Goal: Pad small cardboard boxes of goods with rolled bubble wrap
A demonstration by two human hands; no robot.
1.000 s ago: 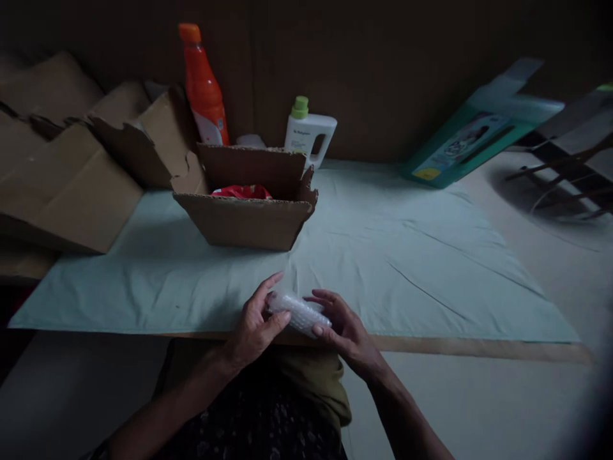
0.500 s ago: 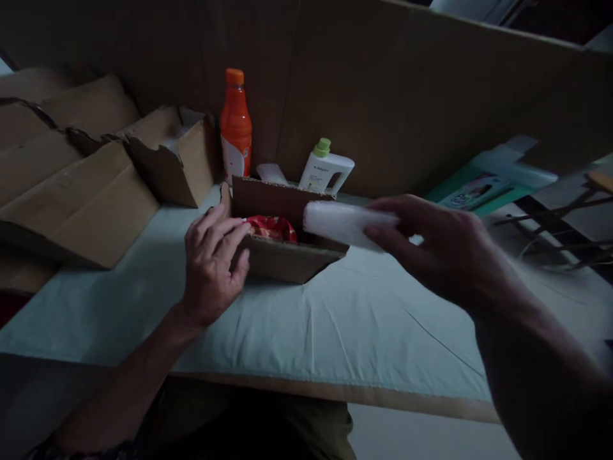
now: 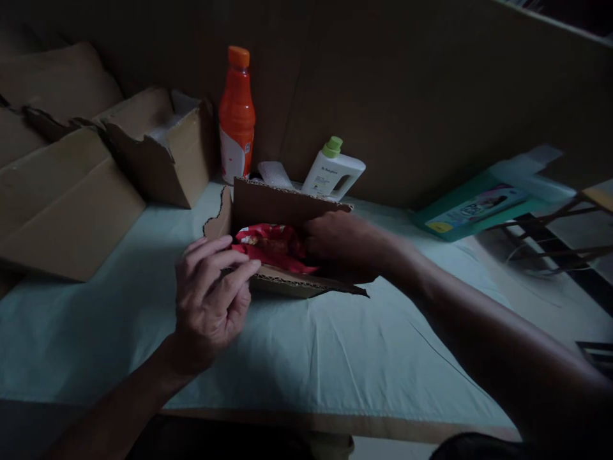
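A small open cardboard box stands on the cloth-covered table in front of me. Inside it, towards the left, lies a shiny red packet. My left hand grips the box's near left corner, its fingers over the rim and the thumb outside. My right hand reaches into the right end of the box; its fingertips are hidden, and no white object shows in or beside it.
Behind the box stand an orange bottle, a white jug with a green cap and a whitish item. A green liquid container is at the right. More cardboard boxes fill the left, before a cardboard wall.
My right hand has moved left and down into the box with the white object, which is now out of sight. My left hand stays at the box's left corner.
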